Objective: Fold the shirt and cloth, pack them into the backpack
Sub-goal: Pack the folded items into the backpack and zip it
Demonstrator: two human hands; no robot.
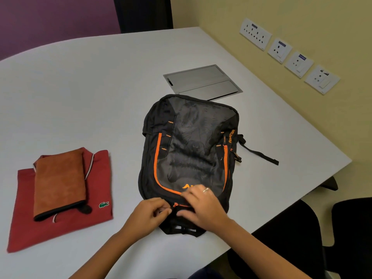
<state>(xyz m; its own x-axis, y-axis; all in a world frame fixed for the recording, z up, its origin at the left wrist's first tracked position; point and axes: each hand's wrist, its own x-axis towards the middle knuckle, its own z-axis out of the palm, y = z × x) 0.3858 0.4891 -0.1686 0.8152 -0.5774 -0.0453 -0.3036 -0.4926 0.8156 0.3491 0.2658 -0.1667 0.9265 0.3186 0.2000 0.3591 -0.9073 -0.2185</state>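
Backpack (191, 158) lies flat on the white table (100, 87), soft and limp, best worked by its zipper pull at the near end. Left hand (150, 215) pinches there with curled fingers, while the right hand (203, 206) presses the fabric, fingers bent. Folded red polo shirt (60, 224) and orange cloth (59, 182) wait stacked to the left.

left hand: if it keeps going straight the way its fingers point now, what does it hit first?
The left hand points right, at the near end of the backpack, where its fingers pinch something small, likely a zipper pull. Going straight on, it would probably meet the right hand pressing on the backpack; depth is unclear.
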